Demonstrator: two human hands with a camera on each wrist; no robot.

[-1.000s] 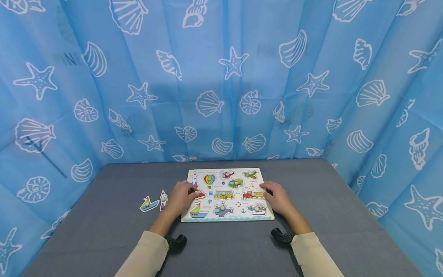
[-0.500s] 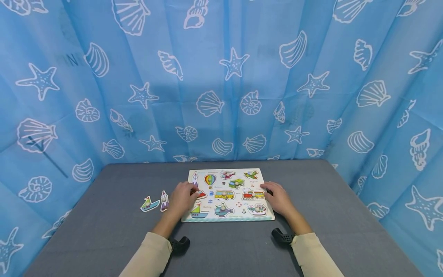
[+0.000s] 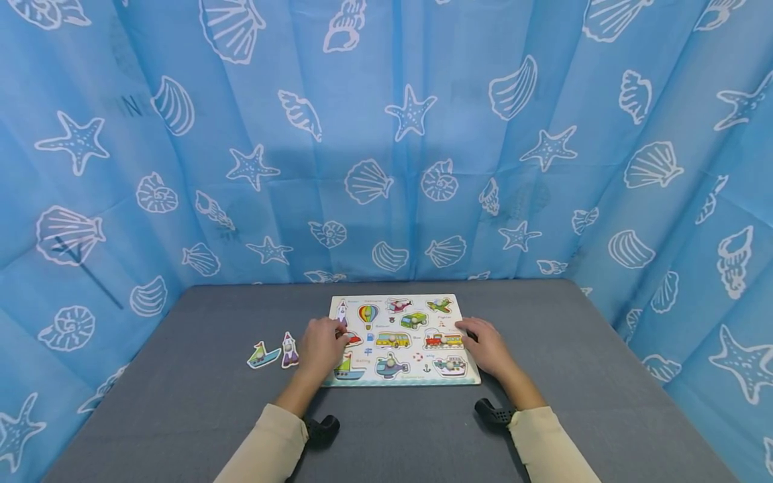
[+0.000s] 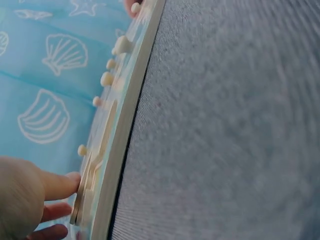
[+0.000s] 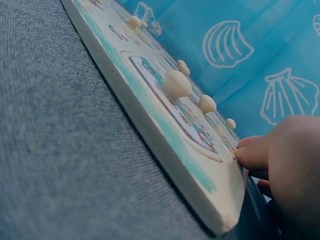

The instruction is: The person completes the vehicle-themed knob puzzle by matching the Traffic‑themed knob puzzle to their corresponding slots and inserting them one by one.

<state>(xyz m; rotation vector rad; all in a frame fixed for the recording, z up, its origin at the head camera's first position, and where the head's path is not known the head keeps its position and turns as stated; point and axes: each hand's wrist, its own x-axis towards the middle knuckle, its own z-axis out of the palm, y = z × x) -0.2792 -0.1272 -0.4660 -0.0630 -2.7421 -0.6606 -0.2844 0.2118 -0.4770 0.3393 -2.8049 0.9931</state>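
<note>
A white wooden puzzle board (image 3: 417, 365) with knobbed vehicle pieces lies on the table. At its left side, my left hand (image 3: 323, 345) holds the red car puzzle piece (image 3: 353, 339), partly hidden by the fingers. From the left wrist view, the thumb (image 4: 65, 184) meets the edge of a thin piece (image 4: 81, 192) raised at the board's surface. My right hand (image 3: 488, 345) grips the board's right edge; in the right wrist view its thumb (image 5: 252, 152) rests on top while other fingers curl by the side.
Left of the board lie a loose sailboat piece (image 3: 263, 355) and a loose rocket piece (image 3: 290, 350). A blue curtain (image 3: 386, 134) with shell prints hangs behind the grey table (image 3: 410, 436). A black wrist device (image 3: 323, 433) sits below the left hand.
My left hand shifts slightly right and stays at the red car piece. My right hand keeps its place on the board's edge. The head view has shifted a little.
</note>
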